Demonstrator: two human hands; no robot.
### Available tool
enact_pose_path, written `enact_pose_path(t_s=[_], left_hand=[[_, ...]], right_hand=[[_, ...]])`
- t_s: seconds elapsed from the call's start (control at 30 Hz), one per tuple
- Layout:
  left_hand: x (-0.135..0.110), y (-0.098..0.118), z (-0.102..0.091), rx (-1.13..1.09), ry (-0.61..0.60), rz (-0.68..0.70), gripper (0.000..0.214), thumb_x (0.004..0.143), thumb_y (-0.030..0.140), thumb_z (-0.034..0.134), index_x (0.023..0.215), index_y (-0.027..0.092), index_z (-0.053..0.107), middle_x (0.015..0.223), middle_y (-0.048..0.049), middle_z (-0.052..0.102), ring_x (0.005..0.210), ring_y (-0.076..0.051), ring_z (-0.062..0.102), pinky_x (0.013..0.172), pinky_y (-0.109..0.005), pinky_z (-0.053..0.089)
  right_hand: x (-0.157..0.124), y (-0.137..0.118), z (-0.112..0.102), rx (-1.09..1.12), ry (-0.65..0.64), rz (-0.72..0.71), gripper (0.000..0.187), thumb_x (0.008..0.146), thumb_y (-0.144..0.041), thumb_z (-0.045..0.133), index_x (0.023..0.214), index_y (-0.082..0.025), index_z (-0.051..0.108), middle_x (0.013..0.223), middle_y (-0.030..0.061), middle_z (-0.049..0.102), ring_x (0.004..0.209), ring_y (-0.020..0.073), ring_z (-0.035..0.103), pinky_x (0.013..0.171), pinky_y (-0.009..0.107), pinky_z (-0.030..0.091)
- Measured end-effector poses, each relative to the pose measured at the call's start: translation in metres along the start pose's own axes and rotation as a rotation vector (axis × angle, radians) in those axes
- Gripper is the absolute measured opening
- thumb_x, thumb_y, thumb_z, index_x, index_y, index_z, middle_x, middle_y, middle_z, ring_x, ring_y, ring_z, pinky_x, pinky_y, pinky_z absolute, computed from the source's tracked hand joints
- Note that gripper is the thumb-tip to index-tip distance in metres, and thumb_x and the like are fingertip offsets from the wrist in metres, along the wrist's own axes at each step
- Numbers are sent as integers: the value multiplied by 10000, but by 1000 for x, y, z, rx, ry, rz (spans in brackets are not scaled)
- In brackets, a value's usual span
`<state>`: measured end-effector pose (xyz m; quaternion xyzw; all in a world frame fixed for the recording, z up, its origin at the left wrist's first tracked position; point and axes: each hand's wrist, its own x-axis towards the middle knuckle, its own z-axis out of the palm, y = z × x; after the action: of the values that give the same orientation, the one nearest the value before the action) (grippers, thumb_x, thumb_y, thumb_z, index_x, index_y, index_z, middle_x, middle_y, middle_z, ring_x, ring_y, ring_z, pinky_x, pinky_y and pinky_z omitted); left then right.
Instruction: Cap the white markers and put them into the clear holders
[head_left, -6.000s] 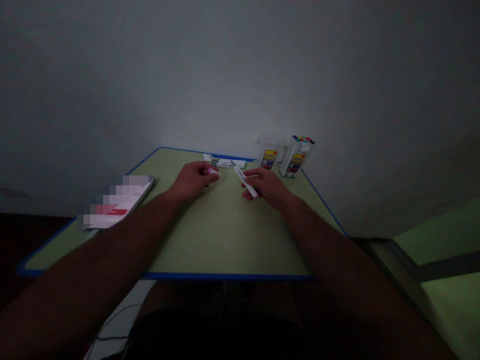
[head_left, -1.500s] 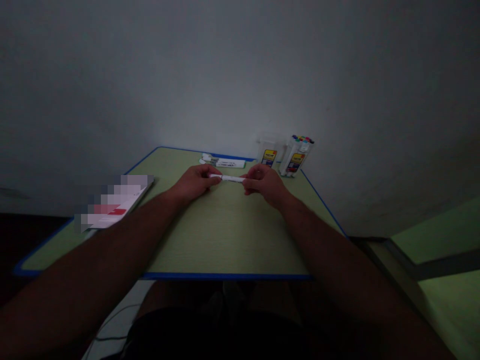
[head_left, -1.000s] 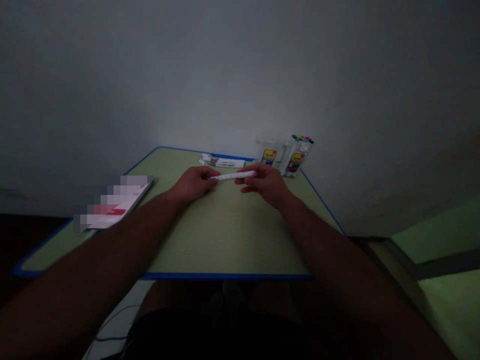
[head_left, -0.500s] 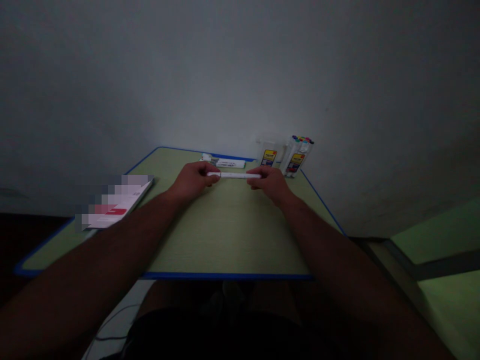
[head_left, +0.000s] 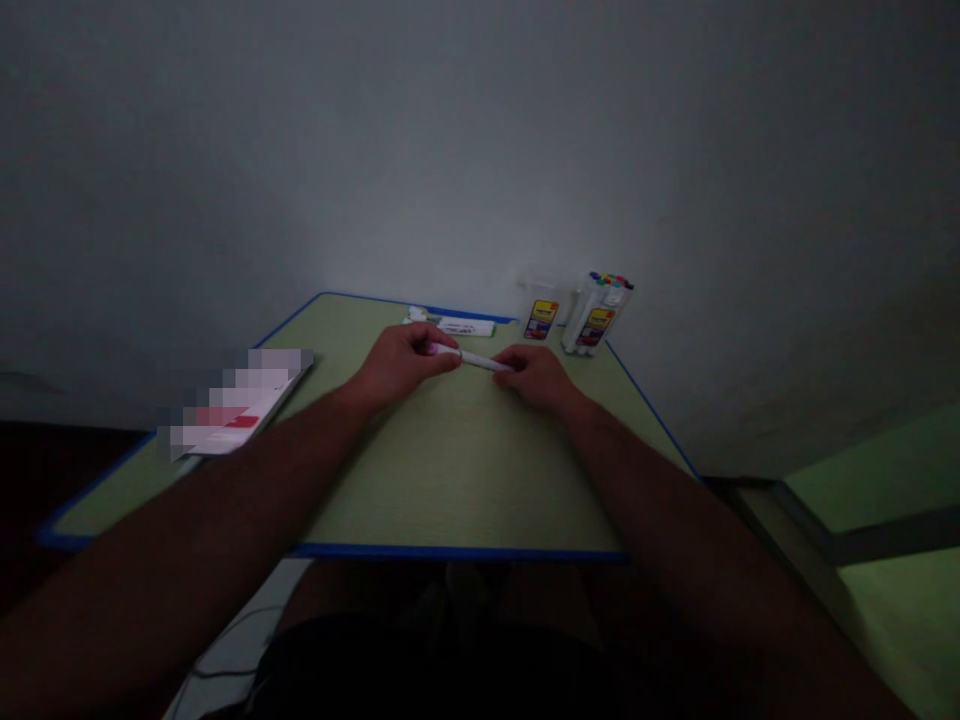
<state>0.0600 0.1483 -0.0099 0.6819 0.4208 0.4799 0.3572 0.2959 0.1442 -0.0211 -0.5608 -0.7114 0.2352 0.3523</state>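
Between my two hands, above the middle of the table, is a slim white marker (head_left: 478, 359) with a pinkish left end. My left hand (head_left: 405, 362) pinches that end between thumb and fingers. The marker's other end is gripped by my right hand (head_left: 536, 374), whose fingers partly cover it. It slants slightly, lower on the right. Behind my left hand lies a flat white box with dark print (head_left: 466, 327), and a small white item (head_left: 417, 315) that I cannot make out sits beside it.
A clear case with a yellow label (head_left: 540, 315) stands at the back right, next to a clear case of colourful-capped markers (head_left: 598, 315). A booklet (head_left: 240, 405), partly blurred out, rests on the left. The pale green table (head_left: 465, 470) has a blue edge; a wall rises behind.
The marker has tilted from nearly level to lower on the right. My hands have come a little closer together, and my left hand has moved slightly right.
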Motion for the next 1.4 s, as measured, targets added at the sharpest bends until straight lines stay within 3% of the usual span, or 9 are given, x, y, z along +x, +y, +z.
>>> enact_pose_path(t_s=[0.27,0.57,0.73,0.93,1.4], left_hand=[[-1,2,2,-22,2,-2,262,633,332,831,818,158,762,662,2,625,617,-124,528,593,-280,409],[5,-10,-6,134,4,-98,234,711,344,758,870,173,740,669,-5,625,600,-139,535,593,-295,428],[3,-12,-4,194,-87,-138,203,761,312,707,910,183,753,663,-5,629,566,-138,524,557,-286,410],[3,-13,-5,203,-109,-131,212,780,278,681,953,180,755,661,-12,633,565,-142,539,539,-278,413],[2,-11,-5,152,-91,-104,296,741,327,733,1001,195,783,681,-7,631,570,-137,510,542,-280,396]], right_hand=[[0,2,1,28,-1,-10,211,719,-127,747,913,-197,793,790,-7,722,721,131,609,729,281,467],[0,-6,-2,222,146,-88,206,647,-230,814,851,-210,794,727,-13,702,662,134,580,672,289,464],[-7,-15,1,326,124,-145,254,659,-299,831,898,-218,800,664,-27,656,607,116,545,610,268,438],[-8,-19,2,288,137,-175,230,637,-283,845,857,-230,802,634,-46,611,590,103,503,595,255,435],[-4,-12,3,357,110,-124,238,661,-288,826,884,-215,786,616,-32,647,559,116,576,552,261,479]])
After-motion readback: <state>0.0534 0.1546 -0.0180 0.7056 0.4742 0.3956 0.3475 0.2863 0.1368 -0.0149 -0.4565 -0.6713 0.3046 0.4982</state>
